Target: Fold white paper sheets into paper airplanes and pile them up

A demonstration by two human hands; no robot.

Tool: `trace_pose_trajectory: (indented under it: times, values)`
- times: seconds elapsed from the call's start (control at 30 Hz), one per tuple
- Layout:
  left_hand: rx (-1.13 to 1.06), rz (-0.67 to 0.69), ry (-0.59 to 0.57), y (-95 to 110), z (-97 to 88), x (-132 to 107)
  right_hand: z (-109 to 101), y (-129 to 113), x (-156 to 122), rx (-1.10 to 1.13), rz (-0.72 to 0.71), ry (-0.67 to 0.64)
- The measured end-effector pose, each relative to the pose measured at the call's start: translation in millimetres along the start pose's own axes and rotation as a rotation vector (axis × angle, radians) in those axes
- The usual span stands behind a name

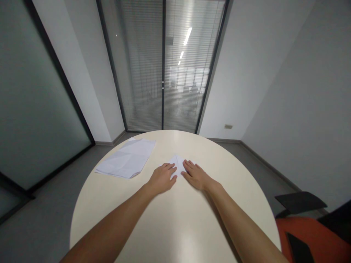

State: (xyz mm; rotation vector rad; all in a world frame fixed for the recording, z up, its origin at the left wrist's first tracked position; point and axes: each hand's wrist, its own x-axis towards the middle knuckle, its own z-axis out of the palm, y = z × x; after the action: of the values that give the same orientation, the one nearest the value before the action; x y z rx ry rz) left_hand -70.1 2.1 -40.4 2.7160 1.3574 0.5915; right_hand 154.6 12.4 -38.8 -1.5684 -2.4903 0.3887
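The person's left hand [161,179] lay palm down on the round cream table [175,233], fingers stretched out and close together, not curled around anything. Its fingertips rested on the near left edge of a small folded piece of white paper [178,163]. The right hand [196,175] lay just beside it, also flat and uncurled, with its fingers pressed on the right side of the same paper. Neither hand clasped the paper; both only bore down on it from above.

The folded paper sat between the two sets of fingertips and reached a little beyond them, away from the person, where it came to a point. A crease ran down its middle in the gap between the hands. How much of it lay hidden under the palms could not be told.

To the left of the left hand, and somewhat farther out on the table, lay loose white sheets [127,159], creased and spread flat, well apart from the hands. Beyond the far rim of the table, ahead of both hands, stood a glass door with slatted blinds [163,73]. Off to the right of the right forearm, below the table's edge, showed an orange and black chair [309,233].
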Motion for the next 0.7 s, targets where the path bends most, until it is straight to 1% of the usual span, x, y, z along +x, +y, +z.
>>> trace_pose_trajectory:
  times: [0.1, 0.17, 0.23, 0.3, 0.33, 0.4, 0.53, 0.7]
  values:
    - [0.015, 0.005, -0.002, -1, 0.4, 0, -3, 4, -1, -0.068, 0.089, 0.029]
    - [0.021, 0.015, -0.006, -2, 0.2, 0, -3, 0, -2, -0.110, 0.088, 0.049]
    - [0.021, 0.027, -0.009, -2, 0.2, 0, -2, -7, -3, -0.106, 0.009, 0.036]
    - [0.016, 0.034, -0.007, -2, 0.6, 0, 0, -15, -2, -0.056, -0.091, -0.002]
    - [0.011, 0.035, -0.004, -2, 1.0, 0, 1, -17, -2, -0.028, -0.123, -0.018]
    - [0.003, 0.032, 0.003, -2, 2.0, 0, 2, -19, -1, 0.007, -0.141, -0.035]
    - [0.005, 0.024, 0.003, -3, 3.2, 0, 0, -9, 0, -0.004, -0.091, -0.053]
    - [0.028, 0.023, -0.002, -4, 4.1, 1, -3, 6, 1, -0.072, 0.063, -0.059]
